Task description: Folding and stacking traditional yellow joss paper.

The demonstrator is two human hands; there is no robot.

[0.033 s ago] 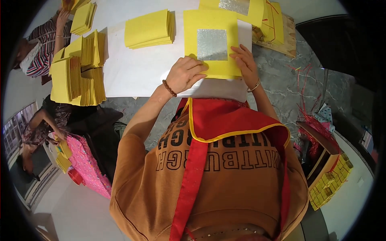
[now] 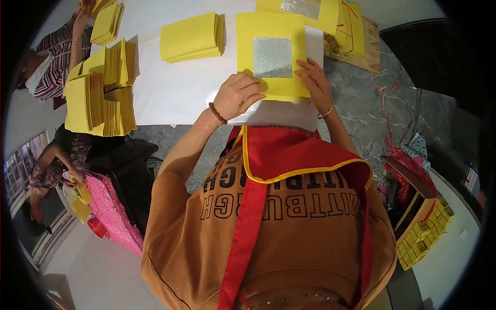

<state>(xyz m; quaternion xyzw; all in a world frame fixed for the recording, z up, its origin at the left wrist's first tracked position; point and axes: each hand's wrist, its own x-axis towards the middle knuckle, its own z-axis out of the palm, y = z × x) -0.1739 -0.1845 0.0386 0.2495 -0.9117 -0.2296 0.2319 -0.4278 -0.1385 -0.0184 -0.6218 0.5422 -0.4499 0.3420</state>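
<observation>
In front of me lies a stack of yellow paper sheets [image 2: 270, 27], its top sheet bearing a silver foil square [image 2: 272, 57]. My left hand [image 2: 238, 98] is at the stack's lower left corner, its fingers curled and its thumb and forefinger closed on the near edge of the paper. Along the right edge rests my right hand [image 2: 316, 82], fingers stretched and somewhat apart, touching the side of the sheets. Its palm is turned partly away from view. To the left of the stack is a folded pile of yellow paper [image 2: 190, 37].
Several folded yellow bundles [image 2: 85, 103] crowd the white table's [image 2: 170, 98] left end. More foil-marked yellow paper [image 2: 325, 15] overlaps the far right. A wooden board [image 2: 369, 57] holds yellow bundles with red string. Two people sit at left, one with a hand [image 2: 81, 20] on paper.
</observation>
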